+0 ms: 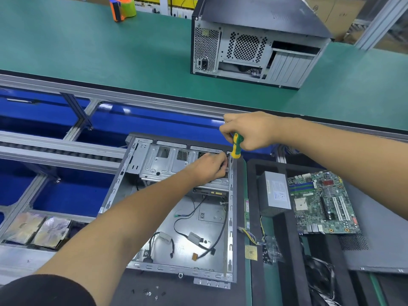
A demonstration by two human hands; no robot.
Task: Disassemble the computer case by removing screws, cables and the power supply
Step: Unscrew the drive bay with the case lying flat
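Note:
An open grey computer case (132, 217) lies flat in front of me, with loose black cables (194, 237) on its floor and a drive cage (161, 164) at its far end. My right hand (249, 131) grips a green and yellow screwdriver (236, 146), held upright at the case's far right corner. My left hand (209, 167) reaches into the drive cage beside the screwdriver tip, fingers pinched on a small part I cannot make out. A removed power supply (276, 193) and a motherboard (320, 202) lie to the right of the case.
A second closed computer case (254, 47) stands on the green mat behind. A tape dispenser (122, 7) sits far left. Loose screws (150, 292) lie near the case's front edge. A memory stick (247, 213) and wires (260, 237) rest on the black foam tray on the right.

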